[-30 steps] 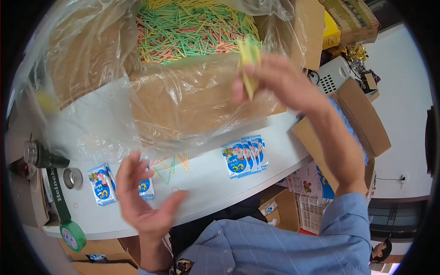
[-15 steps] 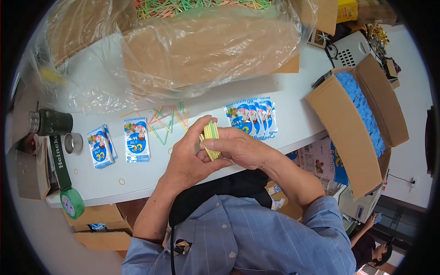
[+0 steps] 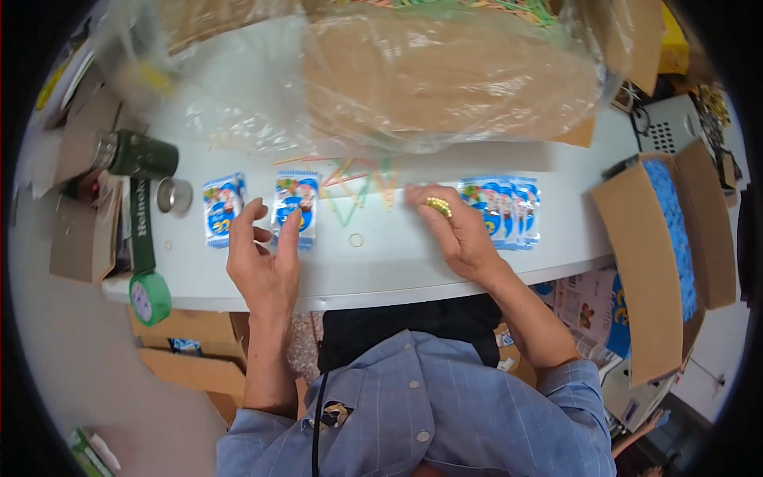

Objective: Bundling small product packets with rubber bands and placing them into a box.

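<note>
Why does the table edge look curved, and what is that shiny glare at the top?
Head view: the fisheye lens bends the white table edge and blacks out the corners. The clear plastic bag over the cardboard box catches overhead light as pale sheen. Left hand and right hand look reasonably sharp.

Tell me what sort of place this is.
Likely a small packing workspace or stockroom. A white table carries blue printed sachets, a plastic-lined cardboard box of coloured sticks stands behind, and more open cardboard cartons sit beside and beneath it.
</note>
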Demonstrator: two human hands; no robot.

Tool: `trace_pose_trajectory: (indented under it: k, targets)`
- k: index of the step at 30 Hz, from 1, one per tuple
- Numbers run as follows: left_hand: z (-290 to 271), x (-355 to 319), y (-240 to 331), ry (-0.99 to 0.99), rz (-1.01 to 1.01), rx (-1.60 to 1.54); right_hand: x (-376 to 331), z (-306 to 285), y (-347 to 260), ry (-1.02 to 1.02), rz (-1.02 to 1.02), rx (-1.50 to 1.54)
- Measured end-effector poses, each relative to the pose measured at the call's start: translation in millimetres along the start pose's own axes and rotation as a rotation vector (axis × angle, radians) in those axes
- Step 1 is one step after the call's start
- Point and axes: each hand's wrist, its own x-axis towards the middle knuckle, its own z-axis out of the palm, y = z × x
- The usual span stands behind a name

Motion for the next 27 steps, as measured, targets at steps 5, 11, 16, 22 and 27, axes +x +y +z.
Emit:
trace_pose_trajectory:
  k: [5,11,16,22,27]
  targets:
    - [3.2,13.9,-7.9,-0.019,-0.096,0.301,-1.4,8.9,21.9,0.012,-0.117,-0.161]
    - [18.4,34.6,-29.3,-0.125,-0.189,0.162,-0.9,11.2,23.9,0.006,-0.094,-0.108]
    - [22.4,25.6,-40.8,-0.052,-0.178,-0.074,-2.0,10.8,21.6,0.023,-0.075,-0.069]
    - [9.7,24.9,-29.2,0.018,0.203,0.531,-2.3,8.6,24.5,0.032,-0.067,-0.062]
    - [-7.7,27.5,-30.1,0.214,0.455,0.486,-1.6,7.9,21.2,0.037,-0.05,-0.049]
